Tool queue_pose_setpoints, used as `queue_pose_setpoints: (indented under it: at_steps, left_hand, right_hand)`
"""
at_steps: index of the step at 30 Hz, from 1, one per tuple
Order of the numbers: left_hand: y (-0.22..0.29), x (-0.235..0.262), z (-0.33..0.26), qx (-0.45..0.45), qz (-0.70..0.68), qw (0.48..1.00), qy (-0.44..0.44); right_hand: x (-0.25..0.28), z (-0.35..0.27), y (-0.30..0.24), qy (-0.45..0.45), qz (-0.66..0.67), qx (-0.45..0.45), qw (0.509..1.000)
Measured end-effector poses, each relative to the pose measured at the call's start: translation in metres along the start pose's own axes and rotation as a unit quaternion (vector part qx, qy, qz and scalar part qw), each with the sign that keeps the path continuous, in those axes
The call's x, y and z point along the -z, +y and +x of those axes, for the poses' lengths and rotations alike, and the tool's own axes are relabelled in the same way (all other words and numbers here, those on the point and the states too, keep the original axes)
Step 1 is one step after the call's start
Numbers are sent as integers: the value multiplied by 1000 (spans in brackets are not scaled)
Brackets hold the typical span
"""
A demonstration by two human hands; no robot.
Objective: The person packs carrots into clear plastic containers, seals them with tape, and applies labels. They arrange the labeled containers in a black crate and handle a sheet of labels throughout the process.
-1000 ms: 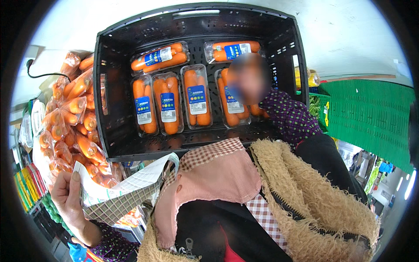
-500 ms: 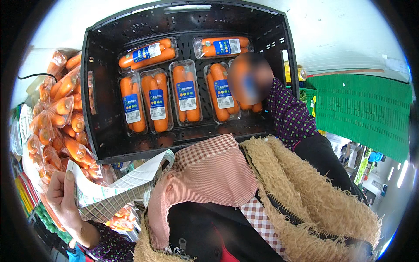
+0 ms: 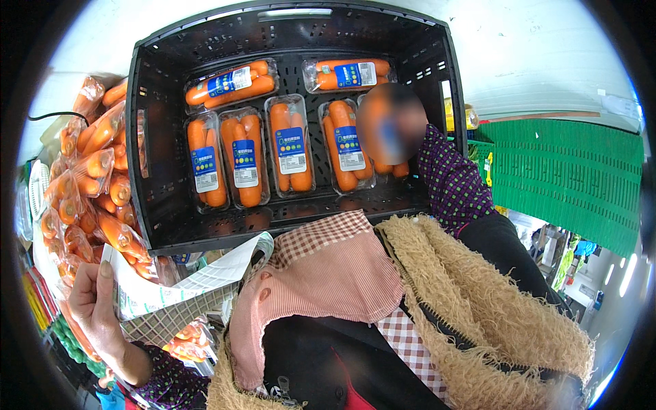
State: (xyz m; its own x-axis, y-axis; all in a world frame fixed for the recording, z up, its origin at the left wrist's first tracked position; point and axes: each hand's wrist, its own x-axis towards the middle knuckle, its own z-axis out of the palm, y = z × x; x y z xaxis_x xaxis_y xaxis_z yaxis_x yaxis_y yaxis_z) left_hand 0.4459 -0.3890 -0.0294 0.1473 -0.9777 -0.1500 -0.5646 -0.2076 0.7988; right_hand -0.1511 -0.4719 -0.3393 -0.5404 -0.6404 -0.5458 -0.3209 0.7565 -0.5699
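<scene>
My left hand pinches one end of a white strip of labels, thumb on top; the strip runs right and curls near my apron. My right hand reaches into the black plastic crate at a tray pack of carrots. A blurred patch covers that hand and much of the pack, so its fingers and hold cannot be made out. Left of it lie several clear-wrapped carrot packs with blue-and-white labels, upright in a row. Two more packs lie crosswise at the crate's far side.
Bagged carrots are heaped left of the crate. Below the label strip sits a grey-beige lattice basket, with more carrots beneath. A green perforated crate panel stands at the right.
My left hand has shifted very slightly with the label strip. My right hand stays by the same carrot pack, and the packs lie as before.
</scene>
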Motion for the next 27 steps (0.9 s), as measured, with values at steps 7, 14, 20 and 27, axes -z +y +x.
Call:
queue_pose_setpoints:
  at_steps: [7, 14, 20, 27]
  left_hand:
    - [-1, 2, 1, 0, -3, 1000, -12]
    - [-5, 1, -2, -11, -13, 1000, -12]
    - [-4, 2, -2, 3, -7, 1000, -23]
    - [-2, 2, -5, 8, -6, 1000, -24]
  right_hand:
    - [5, -56, -44, 65, -305, 157, 937]
    - [9, -29, -23, 57, -246, 205, 946]
    - [9, -11, -15, 49, -171, 163, 970]
    - [20, -32, -37, 181, -287, 237, 910]
